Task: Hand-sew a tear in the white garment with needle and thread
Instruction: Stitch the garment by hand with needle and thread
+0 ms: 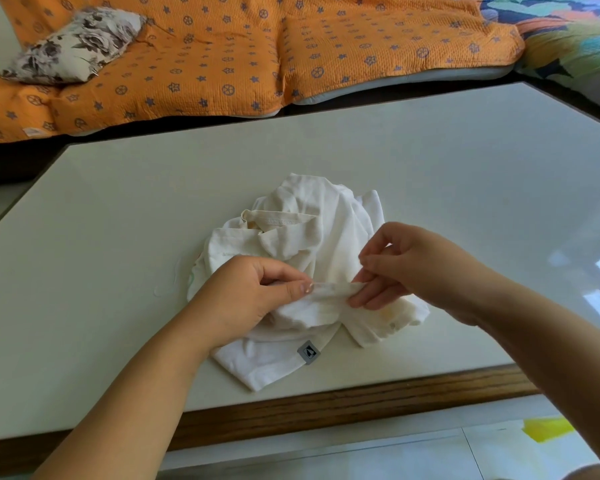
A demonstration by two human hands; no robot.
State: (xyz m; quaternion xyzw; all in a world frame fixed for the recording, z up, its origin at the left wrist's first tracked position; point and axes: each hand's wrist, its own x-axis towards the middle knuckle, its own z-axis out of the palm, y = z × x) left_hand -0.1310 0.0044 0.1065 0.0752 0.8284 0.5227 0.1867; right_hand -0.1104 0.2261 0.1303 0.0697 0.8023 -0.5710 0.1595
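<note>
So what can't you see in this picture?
Head view:
- Needle: too small to find near either hand.
- Tear: hidden in a fold of the crumpled white cotton garment, pinched between the left hand and the right hand.
- Small grey fabric label: print too small.

orange patterned cover [222,57], floral cushion [73,46], table [430,161]

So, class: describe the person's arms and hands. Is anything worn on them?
The left hand and right hand show no gloves, rings, watch or bracelet. The left forearm and right forearm are uncovered to the frame edge; no sleeve visible.
</note>
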